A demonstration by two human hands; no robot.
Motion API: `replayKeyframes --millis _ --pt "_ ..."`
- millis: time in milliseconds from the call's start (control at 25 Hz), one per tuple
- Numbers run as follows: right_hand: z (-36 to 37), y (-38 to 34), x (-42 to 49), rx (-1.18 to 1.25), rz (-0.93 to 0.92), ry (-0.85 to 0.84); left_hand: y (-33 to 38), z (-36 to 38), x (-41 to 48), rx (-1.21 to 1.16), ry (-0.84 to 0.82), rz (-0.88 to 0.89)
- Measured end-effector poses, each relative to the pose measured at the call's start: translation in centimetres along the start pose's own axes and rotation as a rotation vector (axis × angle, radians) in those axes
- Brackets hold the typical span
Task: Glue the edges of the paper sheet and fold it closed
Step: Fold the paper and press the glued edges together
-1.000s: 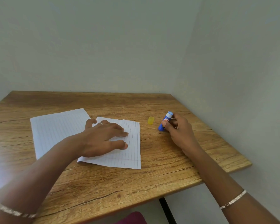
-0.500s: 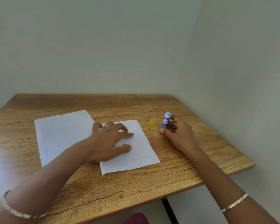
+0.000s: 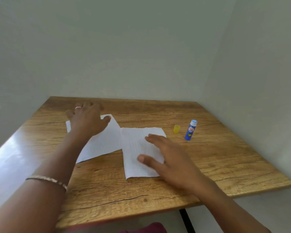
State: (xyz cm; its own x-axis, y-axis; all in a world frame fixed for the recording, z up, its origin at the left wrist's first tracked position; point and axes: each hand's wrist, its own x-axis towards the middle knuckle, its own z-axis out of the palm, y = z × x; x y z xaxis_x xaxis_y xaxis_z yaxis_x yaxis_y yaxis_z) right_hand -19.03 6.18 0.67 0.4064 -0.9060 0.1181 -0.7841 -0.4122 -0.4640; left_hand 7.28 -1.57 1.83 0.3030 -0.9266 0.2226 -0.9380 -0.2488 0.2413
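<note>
Wooden table [image 3: 225, 162] set into corner of plain pale walls. Folded lined sheet [image 3: 136, 148] laid mid-table, pressed flat under right hand [image 3: 171, 158], fingers spread, nothing gripped. Left of it, second sheet [image 3: 104, 140] overlapped by left hand [image 3: 87, 120], open, blurred, empty. Right of it: yellow cap [image 3: 176, 128], then uncapped glue stick [image 3: 190, 130], upright.

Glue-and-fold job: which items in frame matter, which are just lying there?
In the job:
- folded lined sheet, under the right hand
- glue stick, standing upright, uncapped
- yellow cap, beside the stick

Possibly next or spare:
- second lined sheet, flat, the left hand over its far end
- wooden table
</note>
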Motion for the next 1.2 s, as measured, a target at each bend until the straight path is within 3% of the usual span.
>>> replayKeyframes --millis 80,240,440,720,880,1080,1200 --pt "1.2 -0.1 0.4 -0.025 -0.032 -0.127 -1.6 0.6 0.9 0.026 -0.077 -0.113" --pt "1.0 1.6 1.0 -0.064 -0.039 -0.209 -4.2 1.5 2.6 -0.044 -0.177 -0.279" --pt "-1.6 4.0 1.8 -0.097 -0.079 -0.341 -6.1 1.8 4.1 -0.115 -0.184 -0.338" --pt "-2.5 5.3 2.1 -0.037 -0.092 -0.349 -7.2 1.2 3.9 -0.223 -0.202 -0.382" --pt "-2.5 5.4 2.0 -0.05 -0.091 -0.363 -7.1 0.4 3.5 -0.653 -0.113 -0.379" --pt "-2.8 5.0 1.9 -0.083 -0.101 -0.366 -5.2 -2.9 2.6 -1.368 0.195 -0.155" --pt "-2.7 5.2 2.1 -0.037 -0.11 -0.33 -4.7 -4.4 1.8 -1.781 0.179 -0.14"
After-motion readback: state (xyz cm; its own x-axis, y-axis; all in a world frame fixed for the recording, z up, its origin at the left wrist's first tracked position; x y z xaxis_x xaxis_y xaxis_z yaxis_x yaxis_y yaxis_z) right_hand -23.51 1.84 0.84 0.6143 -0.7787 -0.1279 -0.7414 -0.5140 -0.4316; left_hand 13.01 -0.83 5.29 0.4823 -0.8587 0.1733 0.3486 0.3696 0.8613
